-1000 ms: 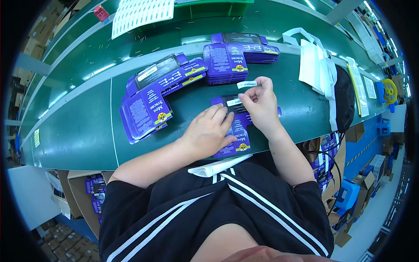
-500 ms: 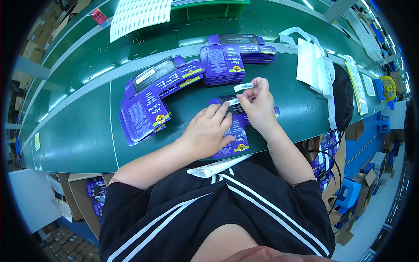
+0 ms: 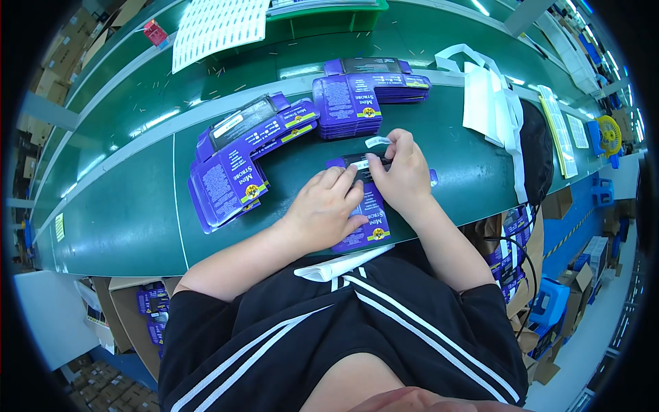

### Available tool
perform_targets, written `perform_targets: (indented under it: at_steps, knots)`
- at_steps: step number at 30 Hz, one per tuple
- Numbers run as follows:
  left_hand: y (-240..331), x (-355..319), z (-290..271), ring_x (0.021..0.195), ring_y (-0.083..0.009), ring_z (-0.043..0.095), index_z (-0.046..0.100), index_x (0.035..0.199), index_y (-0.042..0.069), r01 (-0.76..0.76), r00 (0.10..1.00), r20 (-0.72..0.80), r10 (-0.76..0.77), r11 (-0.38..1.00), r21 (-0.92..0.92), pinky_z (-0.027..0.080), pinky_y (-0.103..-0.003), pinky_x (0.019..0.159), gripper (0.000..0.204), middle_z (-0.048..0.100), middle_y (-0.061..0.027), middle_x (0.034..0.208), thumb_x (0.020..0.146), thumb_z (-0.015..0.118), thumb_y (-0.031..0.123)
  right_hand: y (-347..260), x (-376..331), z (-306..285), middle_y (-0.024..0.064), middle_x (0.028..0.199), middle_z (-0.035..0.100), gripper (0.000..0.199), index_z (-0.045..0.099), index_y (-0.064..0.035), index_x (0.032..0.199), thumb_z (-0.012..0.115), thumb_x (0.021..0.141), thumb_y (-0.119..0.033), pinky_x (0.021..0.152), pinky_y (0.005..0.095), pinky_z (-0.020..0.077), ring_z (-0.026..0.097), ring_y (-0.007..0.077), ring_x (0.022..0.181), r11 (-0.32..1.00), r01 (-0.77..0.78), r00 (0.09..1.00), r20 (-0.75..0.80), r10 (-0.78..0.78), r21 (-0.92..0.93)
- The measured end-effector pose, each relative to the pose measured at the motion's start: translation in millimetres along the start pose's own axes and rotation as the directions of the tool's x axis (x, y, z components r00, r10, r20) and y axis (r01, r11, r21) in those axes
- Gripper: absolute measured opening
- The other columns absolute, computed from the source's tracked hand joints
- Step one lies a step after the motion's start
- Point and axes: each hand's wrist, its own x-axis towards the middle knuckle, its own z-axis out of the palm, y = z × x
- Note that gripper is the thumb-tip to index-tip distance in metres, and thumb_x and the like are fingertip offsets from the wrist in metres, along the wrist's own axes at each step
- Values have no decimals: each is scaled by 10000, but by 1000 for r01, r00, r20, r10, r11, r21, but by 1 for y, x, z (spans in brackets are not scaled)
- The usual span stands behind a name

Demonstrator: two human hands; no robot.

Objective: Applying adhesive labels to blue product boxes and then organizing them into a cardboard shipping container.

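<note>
A flat purple carton blank with a dark panel lies in front of me at the table's near edge. On its dark panel sits a white label strip. My left hand rests on the carton with its fingers apart, the fingertips at the left end of that strip. Between the fingers of my right hand a loose white sticker is pinched, its free end curling to the left above the carton. The right thumb touches down by the strip's right end, partly covering the dark panel.
Two stacks of purple carton blanks, a left stack and a far stack, stand beyond my hands. A sheet of labels hangs over a green bin. At right lie white strips and a black bag.
The sticker in my right hand has tilted and curled more, and the right thumb has come down closer to the strip on the carton. My left hand stays in place.
</note>
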Motion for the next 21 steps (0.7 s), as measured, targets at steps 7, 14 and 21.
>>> perform_targets:
  at_steps: [7, 14, 21]
  knots:
    - [-1, -1, -4, 1063, -314, 538, 609, 1131, 22, 27, 999, -23, -27, 1000, 8, 473, -393, 916, 473, 555, -176, 1170, 827, 701, 374, 16, -2, -22, 128, 1064, 602, 549, 518, -43, 1213, 798, 747, -123, 846, 375, 494, 592, 271, 985, 1000, -20, 992, 121, 23, -24]
    - [1, -3, -11, 1059, -323, 554, 623, 1160, 37, 94, 995, 17, -93, 994, -56, 486, -392, 909, 460, 557, -166, 1181, 839, 697, 358, 28, 0, -78, 124, 1272, 593, 863, 493, -71, 1345, 891, 587, -185, 1057, 401, 396, 539, 309, 1193, 977, 207, 911, 356, -209, 44]
    - [21, 16, -91, 1002, -321, 593, 527, 1266, -18, 58, 977, -201, -69, 997, -60, 489, -390, 912, 608, 577, -166, 1154, 785, 749, 281, -13, 14, -107, 114, 1291, 592, 812, 518, -91, 1318, 880, 593, -155, 1029, 385, 426, 541, 310, 1200, 856, 470, 875, 15, -484, 214]
